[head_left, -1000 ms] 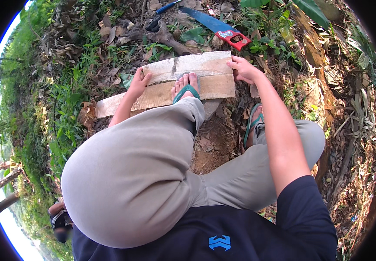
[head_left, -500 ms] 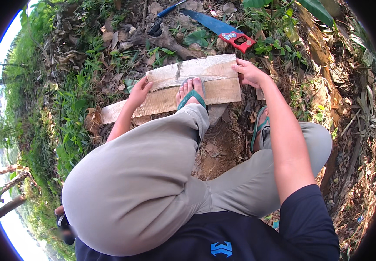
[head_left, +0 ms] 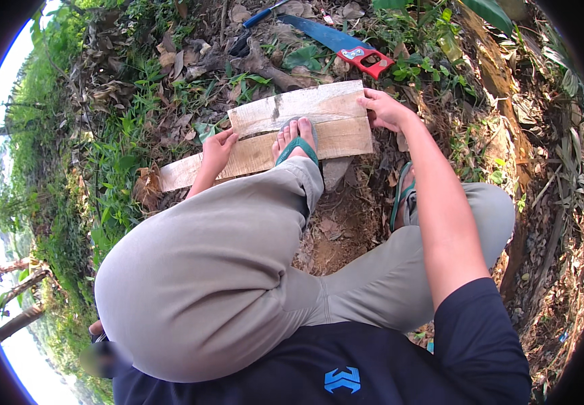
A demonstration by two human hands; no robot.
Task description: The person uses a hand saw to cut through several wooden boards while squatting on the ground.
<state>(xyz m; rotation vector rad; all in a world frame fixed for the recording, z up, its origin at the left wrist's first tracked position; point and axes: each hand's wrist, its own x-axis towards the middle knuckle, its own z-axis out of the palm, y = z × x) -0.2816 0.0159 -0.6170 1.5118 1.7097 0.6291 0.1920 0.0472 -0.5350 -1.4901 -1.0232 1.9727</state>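
Note:
A short wooden board (head_left: 329, 101) lies along the far edge of a longer, narrower plank (head_left: 258, 154), which reaches further left. My left hand (head_left: 217, 152) is at the short board's near left corner, thumb and fingers pinched together there; the exact contact is small in view. At the other end, my right hand (head_left: 385, 110) grips the board's right edge, thumb on top and fingers beyond the edge. My sandaled foot (head_left: 296, 140) presses on both pieces across their seam, hiding part of it.
Beyond the boards lie a handsaw (head_left: 339, 42) with a red handle and a blue-handled tool (head_left: 258, 17). A piece of wood (head_left: 336, 172) supports the plank from below. A thick branch (head_left: 265, 67), grass and dry leaves surround the spot.
My left hand has slid slightly down toward the short board's near corner. The short board's right end has shifted slightly away and left, with my right hand still at it.

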